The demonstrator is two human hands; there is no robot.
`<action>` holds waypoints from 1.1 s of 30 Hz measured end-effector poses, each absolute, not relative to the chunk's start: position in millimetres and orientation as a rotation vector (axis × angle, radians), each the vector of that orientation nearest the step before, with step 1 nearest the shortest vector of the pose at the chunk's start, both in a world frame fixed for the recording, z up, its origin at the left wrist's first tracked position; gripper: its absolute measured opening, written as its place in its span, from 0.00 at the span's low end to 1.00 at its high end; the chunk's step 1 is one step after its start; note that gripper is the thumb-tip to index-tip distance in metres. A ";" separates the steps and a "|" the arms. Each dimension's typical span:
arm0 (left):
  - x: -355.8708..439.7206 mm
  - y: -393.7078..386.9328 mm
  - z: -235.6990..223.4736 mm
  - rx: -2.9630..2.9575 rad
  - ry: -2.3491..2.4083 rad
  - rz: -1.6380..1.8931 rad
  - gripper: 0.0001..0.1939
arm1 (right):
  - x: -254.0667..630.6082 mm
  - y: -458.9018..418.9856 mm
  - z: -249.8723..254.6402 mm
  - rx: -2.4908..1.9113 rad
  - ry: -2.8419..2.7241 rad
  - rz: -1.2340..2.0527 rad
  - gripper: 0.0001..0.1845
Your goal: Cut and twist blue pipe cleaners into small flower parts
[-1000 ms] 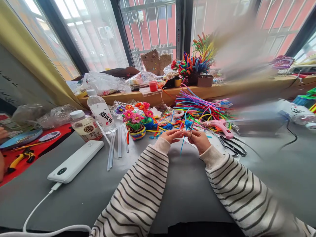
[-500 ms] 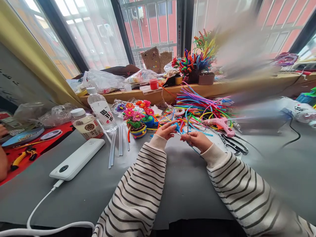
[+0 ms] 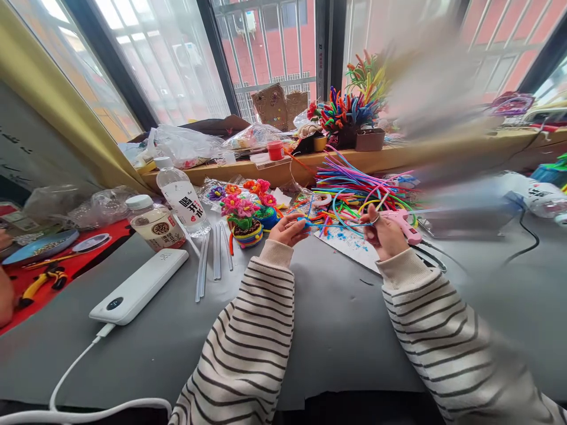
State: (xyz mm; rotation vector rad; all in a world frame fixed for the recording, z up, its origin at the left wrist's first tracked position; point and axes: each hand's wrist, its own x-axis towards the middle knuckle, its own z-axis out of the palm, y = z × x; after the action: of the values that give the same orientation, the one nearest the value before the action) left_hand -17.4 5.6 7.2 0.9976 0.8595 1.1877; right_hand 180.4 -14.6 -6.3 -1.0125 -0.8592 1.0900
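My left hand (image 3: 290, 229) pinches a blue fuzzy pipe cleaner (image 3: 339, 225) that looks bunched at that end. The strand runs nearly level across to my right hand (image 3: 386, 236), whose fingers are closed on its other end. A thin, pale, stick-like thing shows at the right fingertips; I cannot tell what it is. Below the strand lies a white sheet (image 3: 349, 251) scattered with blue bits. A pot of pipe-cleaner flowers (image 3: 246, 230) stands to the left of my left hand. Just behind my right hand is a pink glue gun (image 3: 404, 225).
Clear glue sticks (image 3: 217, 252), a white power bank (image 3: 139, 286) and two bottles (image 3: 183, 198) are on the left. Loose pipe cleaners (image 3: 349, 174) pile up near the sill. A person's arm (image 3: 5, 289) shows at the far left. A blurred shape covers the upper right.
My right hand has moved right, away from my left, and the blue strand now stretches between them. My left hand has shifted slightly left. More of the white sheet shows.
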 end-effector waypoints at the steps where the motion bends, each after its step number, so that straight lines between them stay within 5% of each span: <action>1: -18.7 7.1 6.8 0.965 0.875 1.215 0.18 | 182.4 -13.4 -6.4 -1.005 -0.797 1.026 0.22; 7: -21.5 11.0 3.5 0.778 0.901 1.341 0.14 | 178.7 -13.9 -12.6 -1.142 -0.935 0.808 0.23; 16: -14.1 6.2 0.2 1.041 0.918 1.423 0.18 | 157.3 -26.3 -16.3 -1.349 -1.819 0.031 0.22; 33: 3.0 -6.2 -8.9 1.510 0.995 1.421 0.14 | 148.9 -27.5 -26.0 -1.690 -1.956 -0.385 0.27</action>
State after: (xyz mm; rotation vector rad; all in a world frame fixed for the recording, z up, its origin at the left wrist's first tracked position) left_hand 3.0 -6.2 -8.9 1.5101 0.9948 1.4211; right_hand 148.9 -27.5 -26.0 -1.6895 -1.9560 -0.3848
